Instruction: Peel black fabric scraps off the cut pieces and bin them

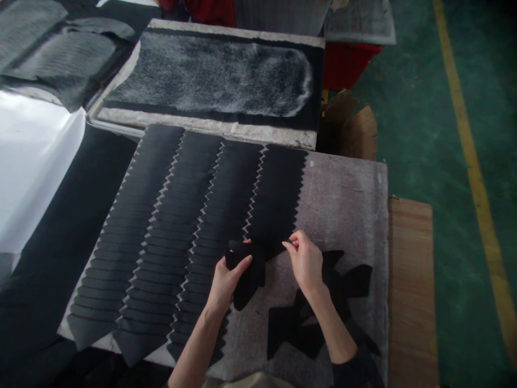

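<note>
My left hand [228, 280] grips a small stack of black fabric pieces [246, 269] just above a grey felt board [347, 205]. My right hand [305, 258] pinches the edge of a black piece at the lower end of the rightmost overlapped row [277, 199]. Several rows of black fabric pieces [169, 237] lie overlapped like shingles across the board, with zigzag edges between rows. A loose pile of black cut pieces [323, 312] lies on the board under my right forearm.
A long board with dark grey fuzzy material [214, 75] lies beyond the rows. White sheet [28, 156] and black cloth [52, 258] are at left. A red bin [347, 62] and cardboard box [355, 129] stand behind; a wooden board [410, 280] borders the green floor [444, 161].
</note>
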Action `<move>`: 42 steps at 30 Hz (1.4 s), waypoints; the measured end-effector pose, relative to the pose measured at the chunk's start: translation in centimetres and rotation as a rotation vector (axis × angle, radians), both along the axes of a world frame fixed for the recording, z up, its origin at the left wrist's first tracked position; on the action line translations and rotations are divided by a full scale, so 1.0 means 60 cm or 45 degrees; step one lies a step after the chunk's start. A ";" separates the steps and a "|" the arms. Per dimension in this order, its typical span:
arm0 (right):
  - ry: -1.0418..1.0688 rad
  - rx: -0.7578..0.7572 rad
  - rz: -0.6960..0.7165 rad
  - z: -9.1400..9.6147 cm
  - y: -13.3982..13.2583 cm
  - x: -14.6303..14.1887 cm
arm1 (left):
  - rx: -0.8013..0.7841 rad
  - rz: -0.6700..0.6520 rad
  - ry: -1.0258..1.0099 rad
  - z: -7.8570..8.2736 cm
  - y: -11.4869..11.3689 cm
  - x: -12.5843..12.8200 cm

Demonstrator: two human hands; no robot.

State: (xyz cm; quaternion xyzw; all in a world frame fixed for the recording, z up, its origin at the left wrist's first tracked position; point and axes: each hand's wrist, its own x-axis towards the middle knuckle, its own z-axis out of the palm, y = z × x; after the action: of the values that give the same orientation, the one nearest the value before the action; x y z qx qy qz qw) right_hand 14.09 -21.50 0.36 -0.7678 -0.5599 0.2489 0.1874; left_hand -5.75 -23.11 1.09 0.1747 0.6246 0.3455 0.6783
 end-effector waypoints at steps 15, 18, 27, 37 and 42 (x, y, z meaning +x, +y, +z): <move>0.118 0.038 -0.008 -0.009 -0.001 0.006 | 0.058 0.010 0.051 -0.002 -0.002 0.001; -0.096 0.022 0.021 0.000 0.000 0.001 | 0.059 0.025 0.043 -0.006 -0.002 0.002; -0.156 0.062 0.038 0.048 -0.011 0.004 | 0.035 -0.011 0.027 0.018 -0.005 -0.003; 0.549 -0.117 0.257 0.079 -0.028 -0.046 | 0.140 -0.558 -0.048 0.039 -0.037 -0.013; 1.022 -0.235 -0.087 0.062 -0.046 -0.021 | 0.058 -0.604 -0.126 0.046 -0.044 -0.032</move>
State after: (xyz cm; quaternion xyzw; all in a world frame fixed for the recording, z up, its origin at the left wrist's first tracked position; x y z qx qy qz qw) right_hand 12.83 -24.27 4.06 -0.6415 -0.3918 0.5714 0.3294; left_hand -7.65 -25.73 3.85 0.3145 0.5242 0.1985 0.7661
